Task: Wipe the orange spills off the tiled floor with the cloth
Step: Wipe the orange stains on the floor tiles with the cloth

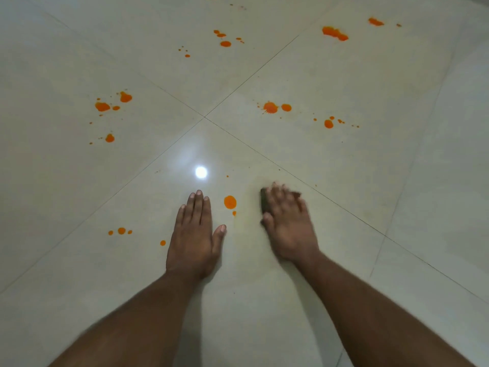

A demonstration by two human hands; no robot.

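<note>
Floor (344,83) of large pale glossy tiles, filling the frame, seams crossing just above centre. Bright round glare (201,172) on the lower tile, left of centre.

Spills scattered orange across the tiles: elongated blot (334,33) at upper right, smaller one (375,22) beyond it; cluster (225,43) at upper centre; paired drops (270,107) right of the seam crossing, more (329,123) further right; group (102,106) at left, single drop (109,138) below it. Oval drop (230,202) low in the frame, between the hands, a tiny one just under it. Row of three dots (121,230) at lower left, another dot (163,243) near the left wrist.

Left hand (194,237) flat on the tile, fingers straight and together, thumb out, holding nothing. Right hand (287,223) blurred, spread over the cloth (264,201), fingers extended and pressing it to the floor.

Cloth dark, mostly hidden under the right hand, only its left edge and a far corner showing, right of the oval drop and apart from it. Faint yellowish smear (246,226) on the tile between the hands.
</note>
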